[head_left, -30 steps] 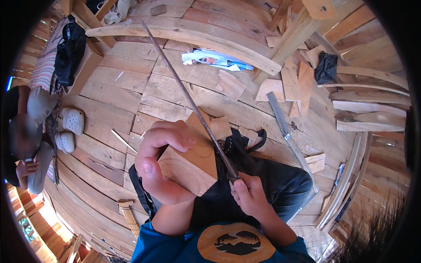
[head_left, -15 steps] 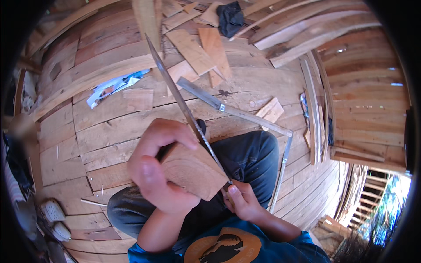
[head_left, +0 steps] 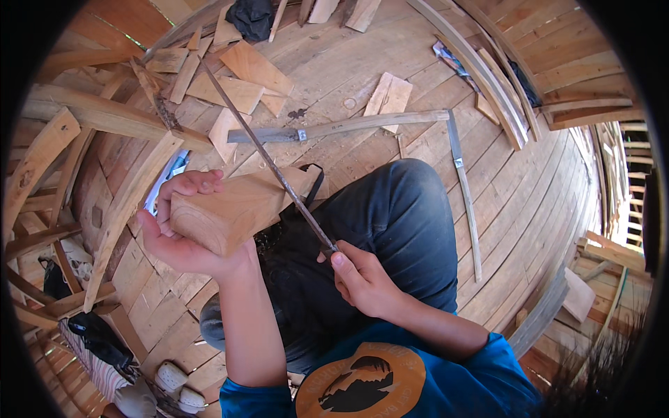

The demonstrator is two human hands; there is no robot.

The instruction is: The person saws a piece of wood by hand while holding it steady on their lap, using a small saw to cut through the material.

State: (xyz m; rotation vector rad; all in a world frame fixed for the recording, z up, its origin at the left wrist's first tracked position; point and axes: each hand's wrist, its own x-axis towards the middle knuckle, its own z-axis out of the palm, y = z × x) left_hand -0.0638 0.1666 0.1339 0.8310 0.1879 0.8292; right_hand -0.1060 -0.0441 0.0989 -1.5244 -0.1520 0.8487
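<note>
Wood block, squared and pale, is held up above the person's lap, one end face turned toward the lower left and its length running away to the upper right. The left hand cups it near that end, palm beneath, fingers bent over the upper edge, thumb standing out to the left. Across the block's far part slants a long, thin metal rod, perhaps a file; whether it touches the wood or only passes above it, I cannot tell. The right hand is closed around the rod's lower end, thumb along it.

The step in hand looks like working the block's side with the rod, or lining up a stroke. A next stroke would call for a steady left hand, with the rod laid flat on the wood and its length kept clear of the left fingers.

Just beside the rod rises a bent knee in dark trousers. Beyond it, a long jointed strip with a sharp corner lies on the floorboards, near scattered offcuts and a black crumpled cloth or bag. Pale clogs sit at the lower left.
</note>
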